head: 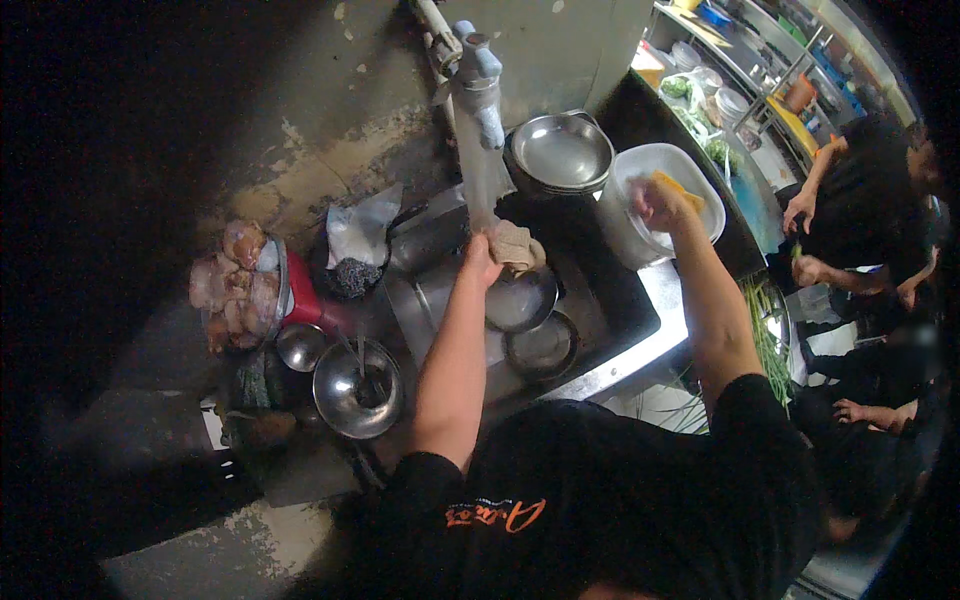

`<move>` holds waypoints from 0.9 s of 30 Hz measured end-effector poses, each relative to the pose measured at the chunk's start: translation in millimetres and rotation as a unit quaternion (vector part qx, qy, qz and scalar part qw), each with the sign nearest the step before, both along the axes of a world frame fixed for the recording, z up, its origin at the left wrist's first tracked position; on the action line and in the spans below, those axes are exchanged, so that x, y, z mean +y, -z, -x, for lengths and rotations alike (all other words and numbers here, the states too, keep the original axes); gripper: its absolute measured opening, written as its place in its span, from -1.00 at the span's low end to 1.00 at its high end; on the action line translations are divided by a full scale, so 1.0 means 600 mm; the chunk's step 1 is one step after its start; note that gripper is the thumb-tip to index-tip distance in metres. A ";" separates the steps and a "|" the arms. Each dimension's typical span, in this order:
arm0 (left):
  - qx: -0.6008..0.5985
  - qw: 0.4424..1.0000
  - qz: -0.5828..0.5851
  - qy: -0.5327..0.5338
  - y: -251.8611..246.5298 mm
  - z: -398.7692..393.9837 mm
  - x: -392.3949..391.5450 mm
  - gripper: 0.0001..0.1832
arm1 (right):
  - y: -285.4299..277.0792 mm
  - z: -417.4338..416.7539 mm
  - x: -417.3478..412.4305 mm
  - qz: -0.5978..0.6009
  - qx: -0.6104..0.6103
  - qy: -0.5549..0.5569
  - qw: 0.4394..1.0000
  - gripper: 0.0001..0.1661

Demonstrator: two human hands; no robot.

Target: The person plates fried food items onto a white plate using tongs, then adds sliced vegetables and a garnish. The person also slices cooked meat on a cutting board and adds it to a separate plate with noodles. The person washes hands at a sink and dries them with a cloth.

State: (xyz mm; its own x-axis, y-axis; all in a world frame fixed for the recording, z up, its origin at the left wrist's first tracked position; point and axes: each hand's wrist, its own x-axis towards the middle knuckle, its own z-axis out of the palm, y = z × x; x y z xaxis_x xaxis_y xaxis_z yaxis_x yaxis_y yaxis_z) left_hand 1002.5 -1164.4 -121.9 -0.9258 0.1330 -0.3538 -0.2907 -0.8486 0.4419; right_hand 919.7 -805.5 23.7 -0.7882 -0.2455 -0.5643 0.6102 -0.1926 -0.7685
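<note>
My left hand (482, 259) is over the sink (442, 304), closed on a bunched beige cloth (515, 247). Just under the cloth is a round metal pan (521, 300); whether my fingers also touch its rim is hidden. A second round metal pan (541, 345) sits lower in the sink. My right hand (654, 206), blurred, reaches into a white plastic tub (720, 217). Beside its wrist in the tub is a yellow sponge or cloth (686, 193); I cannot tell whether the fingers grip anything.
A pipe with a pale blue valve (487, 124) hangs above the sink. Stacked metal pans (562, 154) stand behind. To the left are a metal bowl (358, 388), a scouring pad (354, 277) and a red container (301, 289). Co-workers' hands (814, 270) are at far right, near green stalks (769, 337).
</note>
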 end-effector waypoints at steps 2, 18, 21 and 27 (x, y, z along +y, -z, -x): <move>-0.010 0.997 0.071 -0.019 -0.029 -0.014 0.015 -0.64 | -0.064 -0.012 -0.031 0.191 0.115 -0.104 0.969 -0.47; -0.100 0.946 0.307 0.034 -0.089 -0.064 -0.015 -0.62 | 0.176 -0.184 -0.506 -0.315 0.365 -0.054 0.874 -0.50; -0.089 0.879 0.459 0.098 -0.094 -0.051 -0.023 -0.64 | 0.146 -0.194 -0.475 -0.238 0.446 -0.081 0.859 -0.53; -0.092 0.939 0.322 0.084 -0.148 -0.048 -0.022 -0.64 | 0.237 -0.100 -0.270 -0.035 0.184 -0.324 0.927 -0.42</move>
State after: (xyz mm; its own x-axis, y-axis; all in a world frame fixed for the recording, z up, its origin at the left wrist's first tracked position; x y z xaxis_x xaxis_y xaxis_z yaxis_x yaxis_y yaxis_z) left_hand 1031.2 -1177.8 -33.1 -0.8266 -0.0248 -0.5622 -0.5176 -0.3586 0.7769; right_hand 979.9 -967.3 -118.4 -0.6303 -0.7078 -0.3190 0.2747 0.1809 -0.9443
